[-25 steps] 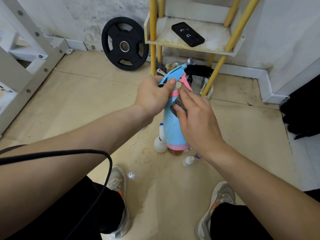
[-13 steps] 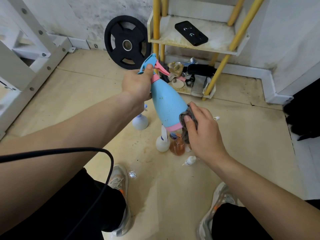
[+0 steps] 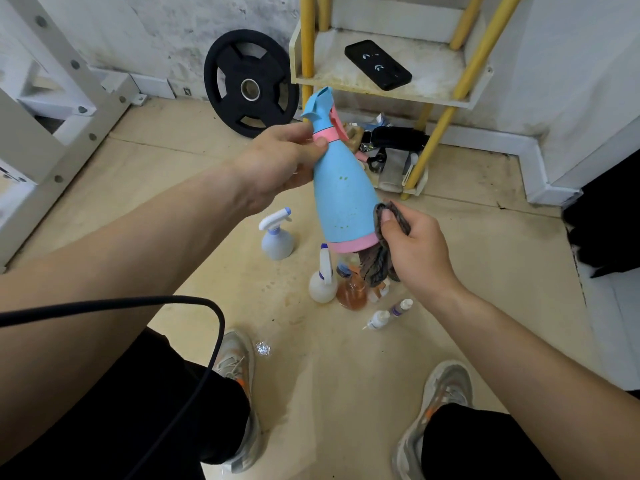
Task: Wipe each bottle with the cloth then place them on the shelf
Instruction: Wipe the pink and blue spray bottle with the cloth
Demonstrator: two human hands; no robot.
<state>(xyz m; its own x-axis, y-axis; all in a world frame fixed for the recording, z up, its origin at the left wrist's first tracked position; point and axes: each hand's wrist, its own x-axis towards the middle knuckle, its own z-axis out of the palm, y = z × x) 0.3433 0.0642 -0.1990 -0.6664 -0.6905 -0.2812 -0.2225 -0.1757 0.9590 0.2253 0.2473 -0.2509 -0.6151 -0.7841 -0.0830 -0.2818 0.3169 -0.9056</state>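
Seen from the head camera, my left grip [image 3: 280, 157] is closed round the pink collar of the blue spray bottle [image 3: 343, 195] — thumb on the near side, fingers curled behind the neck. It holds the bottle in the air, tilted, nozzle up toward the shelf [image 3: 433, 88] and base down toward me.

My right grip [image 3: 419, 251] is curled round the bunched grey cloth [image 3: 379, 265], pressing it to the bottle's lower right side by the pink base band — a loose end hangs below the base.

The shelf stands at the back wall, with a flat black device [image 3: 377, 64] lying on its board.

On the floor [image 3: 346, 375] beneath the held bottle stand a white-and-lilac sprayer [image 3: 277, 237], a white sprayer [image 3: 323, 278] and, just beside it, an orange bottle [image 3: 353, 292]. Two small dropper bottles [image 3: 377, 320] lie near them.
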